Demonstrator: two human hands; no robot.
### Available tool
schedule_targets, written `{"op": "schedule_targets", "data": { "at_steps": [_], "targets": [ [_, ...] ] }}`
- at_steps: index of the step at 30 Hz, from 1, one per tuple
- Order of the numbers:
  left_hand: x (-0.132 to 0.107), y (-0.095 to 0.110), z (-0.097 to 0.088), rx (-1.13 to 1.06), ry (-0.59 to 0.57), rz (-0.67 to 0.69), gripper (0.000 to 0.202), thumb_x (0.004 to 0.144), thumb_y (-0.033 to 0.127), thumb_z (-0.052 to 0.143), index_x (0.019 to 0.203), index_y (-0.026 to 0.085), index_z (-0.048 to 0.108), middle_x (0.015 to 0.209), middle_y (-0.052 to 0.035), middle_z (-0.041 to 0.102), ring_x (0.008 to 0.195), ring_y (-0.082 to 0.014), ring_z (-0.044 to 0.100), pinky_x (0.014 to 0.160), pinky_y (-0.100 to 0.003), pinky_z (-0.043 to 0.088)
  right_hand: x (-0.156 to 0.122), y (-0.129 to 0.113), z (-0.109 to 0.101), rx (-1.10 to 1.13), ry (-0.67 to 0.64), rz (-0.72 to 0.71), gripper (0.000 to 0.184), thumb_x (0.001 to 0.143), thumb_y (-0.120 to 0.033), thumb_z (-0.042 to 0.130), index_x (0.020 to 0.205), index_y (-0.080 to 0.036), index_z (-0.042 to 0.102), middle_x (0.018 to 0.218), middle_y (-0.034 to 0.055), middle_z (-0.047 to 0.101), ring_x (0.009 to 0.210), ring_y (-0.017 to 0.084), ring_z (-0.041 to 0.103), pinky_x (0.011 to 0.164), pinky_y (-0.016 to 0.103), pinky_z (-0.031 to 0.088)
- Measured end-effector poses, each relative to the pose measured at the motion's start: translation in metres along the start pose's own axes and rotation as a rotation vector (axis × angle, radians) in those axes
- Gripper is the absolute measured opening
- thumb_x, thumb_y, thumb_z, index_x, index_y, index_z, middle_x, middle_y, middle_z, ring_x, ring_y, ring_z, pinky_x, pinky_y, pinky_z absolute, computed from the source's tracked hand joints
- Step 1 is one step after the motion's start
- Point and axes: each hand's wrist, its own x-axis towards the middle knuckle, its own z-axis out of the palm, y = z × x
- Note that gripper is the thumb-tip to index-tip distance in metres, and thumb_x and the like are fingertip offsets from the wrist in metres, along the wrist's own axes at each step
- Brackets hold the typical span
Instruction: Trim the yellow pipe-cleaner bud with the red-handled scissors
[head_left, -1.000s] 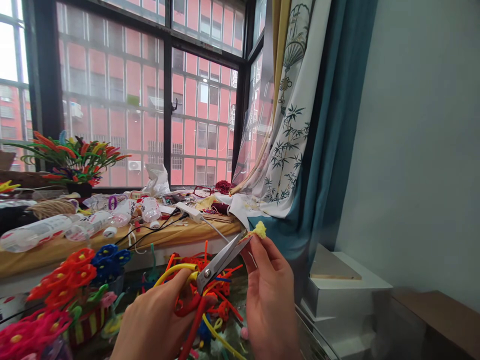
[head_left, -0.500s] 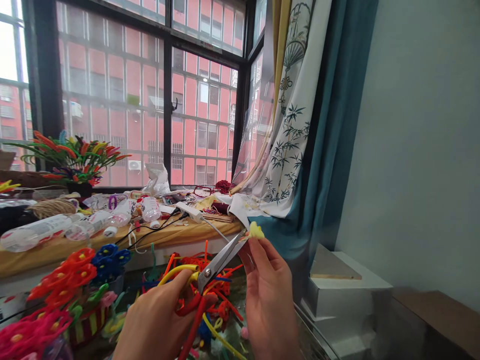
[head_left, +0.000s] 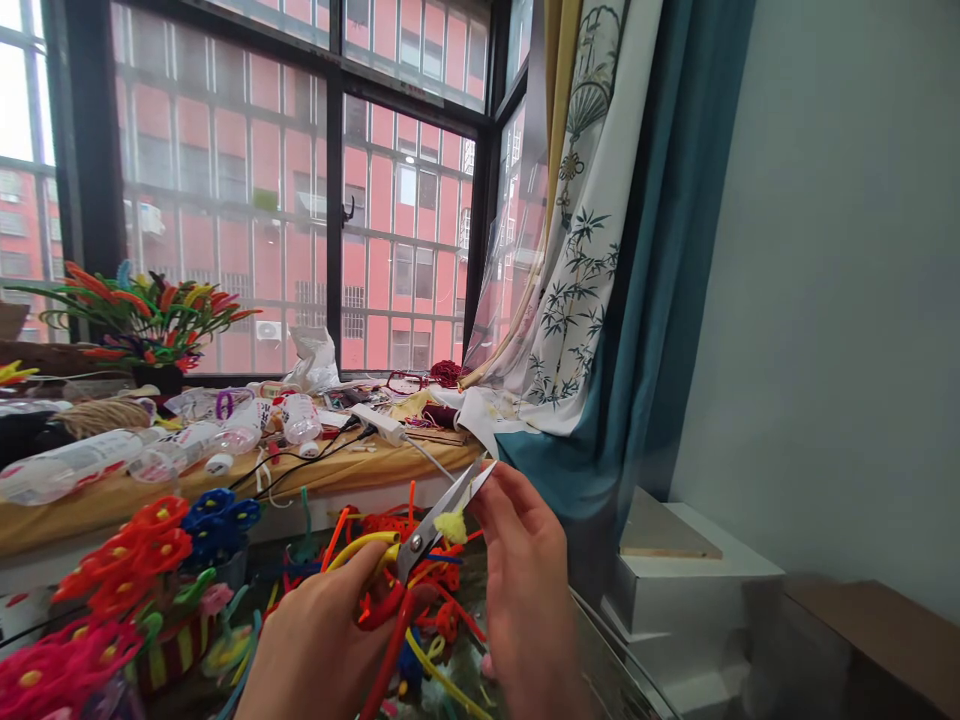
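Our left hand [head_left: 322, 618] grips scissors [head_left: 415, 545], long axis slanting toward our right hand [head_left: 526, 570]; whether that pinches anything, we can't say. Yellow tuft [head_left: 450, 527] between, nearer the right.

Both hands low in the frame, bare, apart from one another. We note the left hand [head_left: 322, 625] left of centre, rising slantwise from the bottom edge, its back turned toward us, thumb laid forward and pointing right, fingers curled in a closed grip. We find the right hand [head_left: 523, 565] just right of centre, held more upright and reaching higher, fingers bent, tips drawn together near mid-frame. Whether these pinch anything, we cannot tell. Toward the bottom edge, we see the right wrist slightly blurred.
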Motion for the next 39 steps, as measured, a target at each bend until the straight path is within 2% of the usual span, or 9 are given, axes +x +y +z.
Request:
{"op": "schedule_targets", "data": {
  "at_steps": [4,8,11,17,21,26,29,32,39],
  "targets": [
    [0.005,-0.01,0.002,-0.11,-0.017,0.025,0.045,0.086,0.07,0.054,0.077,0.027,0.059,0.071,0.002,0.071,0.07,-0.0211,0.059,0.066,-0.028,0.034,0.013,0.004,-0.017,-0.302,-0.317,-0.179,0.031,0.073,-0.04,0.092,0.096,-0.02,0.085,0.086,0.0037,0.085,0.083,0.019,0.076,0.077,0.026,0.06],
    [0.01,-0.019,0.006,-0.236,-0.059,0.042,0.051,0.078,0.075,0.062,0.077,0.024,0.062,0.067,0.0038,0.059,0.068,-0.0183,0.049,0.063,-0.025,0.035,0.013,0.001,-0.021,-0.465,-0.43,-0.232,0.024,0.082,-0.041,0.084,0.092,-0.02,0.084,0.086,0.0056,0.085,0.082,0.023,0.078,0.077,0.03,0.058],
    [0.01,-0.021,0.008,-0.32,-0.087,0.046,0.055,0.076,0.076,0.064,0.074,0.022,0.058,0.067,0.0046,0.048,0.069,-0.0168,0.044,0.062,-0.024,0.034,0.009,0.001,-0.019,-0.531,-0.415,-0.259,0.024,0.084,-0.043,0.08,0.088,-0.019,0.083,0.084,0.007,0.084,0.078,0.024,0.077,0.073,0.032,0.058],
    [0.008,-0.021,0.014,-0.449,-0.161,0.051,0.058,0.074,0.079,0.066,0.073,0.023,0.055,0.067,0.0046,0.041,0.064,-0.0155,0.042,0.055,-0.023,0.036,0.007,0.006,-0.019,-0.613,-0.326,-0.475,0.022,0.092,-0.039,0.078,0.107,-0.023,0.081,0.086,0.0019,0.081,0.077,0.02,0.074,0.072,0.028,0.057],
    [0.009,-0.022,0.015,-0.506,-0.203,0.061,0.062,0.074,0.084,0.065,0.074,0.023,0.054,0.066,0.0057,0.038,0.06,-0.0137,0.039,0.052,-0.023,0.037,0.007,0.007,-0.021,-0.687,-0.315,-0.661,0.009,0.096,-0.031,0.074,0.097,-0.026,0.082,0.082,-0.0017,0.08,0.072,0.017,0.073,0.07,0.024,0.054],
    [0.007,-0.018,0.011,-0.555,-0.242,0.062,0.066,0.071,0.086,0.069,0.071,0.022,0.052,0.063,0.0062,0.043,0.058,-0.0129,0.042,0.055,-0.023,0.035,0.004,0.007,-0.02,-0.724,-0.282,-0.728,0.013,0.098,-0.029,0.071,0.09,-0.025,0.079,0.081,-0.0023,0.08,0.073,0.016,0.073,0.071,0.022,0.053],
    [0.004,-0.012,0.007,-0.577,-0.277,0.06,0.073,0.068,0.093,0.067,0.071,0.022,0.052,0.061,0.007,0.042,0.057,-0.0121,0.04,0.055,-0.024,0.032,0.003,0.004,-0.02,-0.731,-0.211,-0.746,0.011,0.099,-0.033,0.072,0.102,-0.028,0.081,0.086,-0.0022,0.079,0.074,0.016,0.073,0.07,0.023,0.054],
    [0.003,-0.007,0.003,-0.588,-0.304,0.059,0.078,0.064,0.098,0.065,0.069,0.022,0.049,0.059,0.0072,0.041,0.057,-0.0115,0.037,0.055,-0.024,0.028,0.004,0.001,-0.02,-0.757,-0.216,-0.811,0.016,0.1,-0.033,0.072,0.111,-0.027,0.082,0.089,0.0002,0.079,0.076,0.018,0.073,0.072,0.025,0.056],
    [0.002,-0.003,0.0,-0.596,-0.311,0.057,0.079,0.064,0.099,0.064,0.07,0.022,0.052,0.056,0.0096,0.035,0.055,-0.0108,0.032,0.054,-0.024,0.026,0.003,-0.003,-0.019,-0.833,-0.278,-0.958,0.014,0.101,-0.022,0.071,0.089,-0.024,0.076,0.082,0.0004,0.076,0.069,0.017,0.069,0.067,0.023,0.054]
  ]
}}
